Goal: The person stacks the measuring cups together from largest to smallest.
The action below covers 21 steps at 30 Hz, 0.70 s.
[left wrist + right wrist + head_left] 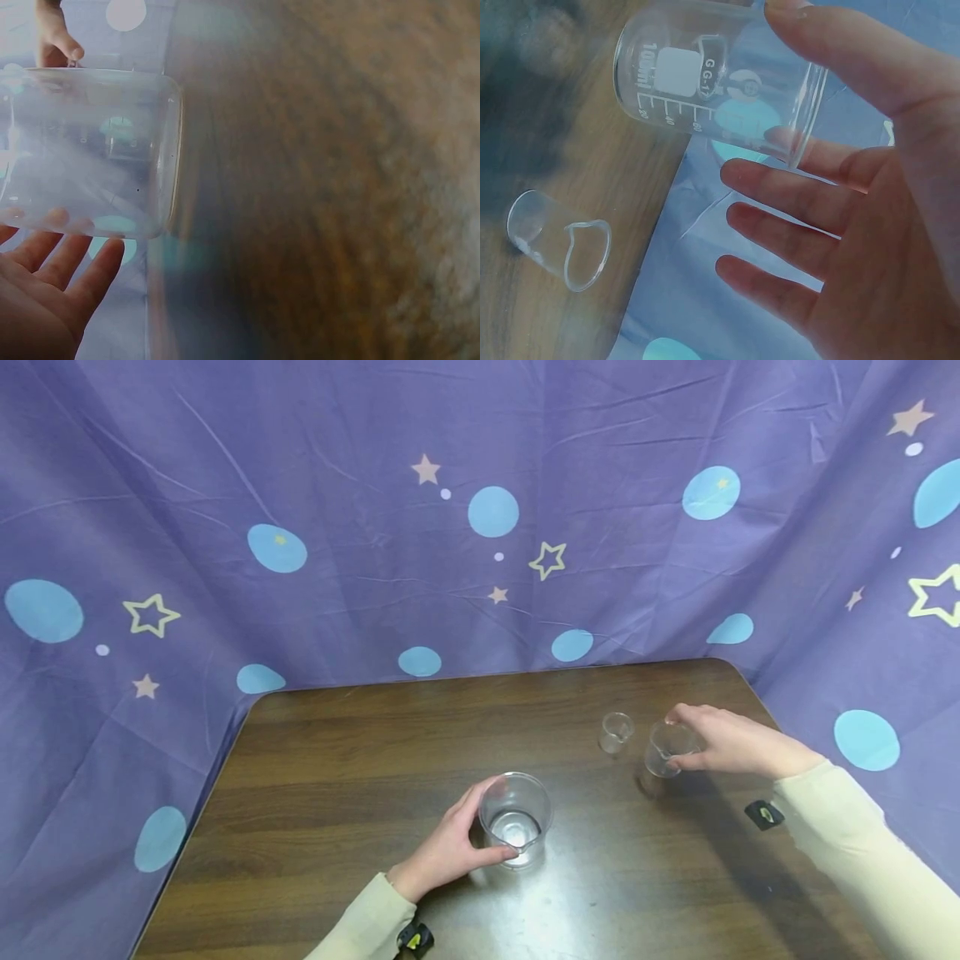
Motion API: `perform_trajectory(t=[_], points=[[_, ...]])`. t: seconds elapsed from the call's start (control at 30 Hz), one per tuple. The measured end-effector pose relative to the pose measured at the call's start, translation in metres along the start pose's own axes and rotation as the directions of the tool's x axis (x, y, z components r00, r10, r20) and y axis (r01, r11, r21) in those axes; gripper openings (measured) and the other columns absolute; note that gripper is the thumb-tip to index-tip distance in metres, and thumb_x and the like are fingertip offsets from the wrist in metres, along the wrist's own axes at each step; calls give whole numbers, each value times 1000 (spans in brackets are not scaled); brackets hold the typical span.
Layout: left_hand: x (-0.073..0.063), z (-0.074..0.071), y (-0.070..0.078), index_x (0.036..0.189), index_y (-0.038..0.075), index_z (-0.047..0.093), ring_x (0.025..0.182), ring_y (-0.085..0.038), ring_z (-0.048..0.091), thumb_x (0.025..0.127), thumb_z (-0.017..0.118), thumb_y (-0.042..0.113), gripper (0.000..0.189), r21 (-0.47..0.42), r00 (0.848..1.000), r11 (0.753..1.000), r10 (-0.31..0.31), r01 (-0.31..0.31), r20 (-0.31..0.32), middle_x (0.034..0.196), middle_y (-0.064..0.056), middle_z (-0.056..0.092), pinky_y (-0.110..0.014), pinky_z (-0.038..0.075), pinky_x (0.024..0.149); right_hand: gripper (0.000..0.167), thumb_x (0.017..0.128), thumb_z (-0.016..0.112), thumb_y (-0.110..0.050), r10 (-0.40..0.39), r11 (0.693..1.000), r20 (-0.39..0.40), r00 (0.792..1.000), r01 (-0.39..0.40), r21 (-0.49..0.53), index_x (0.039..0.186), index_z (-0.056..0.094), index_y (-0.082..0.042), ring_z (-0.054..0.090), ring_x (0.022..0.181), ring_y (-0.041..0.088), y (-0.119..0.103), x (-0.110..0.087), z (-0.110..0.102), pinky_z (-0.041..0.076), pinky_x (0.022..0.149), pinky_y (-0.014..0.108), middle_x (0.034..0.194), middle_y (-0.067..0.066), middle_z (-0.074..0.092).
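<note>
A large clear glass beaker (531, 806) stands upright on the wooden table, and my left hand (452, 842) holds it from the left, thumb at the front near the spout and fingers along the far side. With the thumb and index finger of my right hand (731, 742), I grip a smaller beaker (705, 94), marked 100 ml, near its rim. The other right fingers (787, 232) spread out beside it. This beaker's base is close over the tabletop. To its left stands a tiny beaker (616, 735), untouched.
The brown wooden table (360, 752) meets a purple curtain (360, 527) with stars and blue dots at its back and sides. A small black device (764, 814) shows beside the right sleeve, and another black device (416, 938) sits by the left cuff.
</note>
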<state>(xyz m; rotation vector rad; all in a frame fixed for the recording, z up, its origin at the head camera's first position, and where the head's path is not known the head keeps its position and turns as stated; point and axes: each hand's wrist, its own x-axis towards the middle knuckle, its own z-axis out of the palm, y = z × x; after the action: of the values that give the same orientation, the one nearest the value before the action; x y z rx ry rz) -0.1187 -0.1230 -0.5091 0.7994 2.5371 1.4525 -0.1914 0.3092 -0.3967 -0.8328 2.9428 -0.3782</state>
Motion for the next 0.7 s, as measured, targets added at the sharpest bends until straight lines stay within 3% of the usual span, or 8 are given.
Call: perform_trajectory(t=[0.7], points=[[0,0,0,159,31,36,137,-20,51,80,90,41,96,4,1000,1000,6,-6,-1,150,-1,53,-52,40,118,51,83,86,-41,-126,992,-47,991,125,-16,116,64,-8,69,104,30,-38,-3,-10,58,89,50,112,5,72]])
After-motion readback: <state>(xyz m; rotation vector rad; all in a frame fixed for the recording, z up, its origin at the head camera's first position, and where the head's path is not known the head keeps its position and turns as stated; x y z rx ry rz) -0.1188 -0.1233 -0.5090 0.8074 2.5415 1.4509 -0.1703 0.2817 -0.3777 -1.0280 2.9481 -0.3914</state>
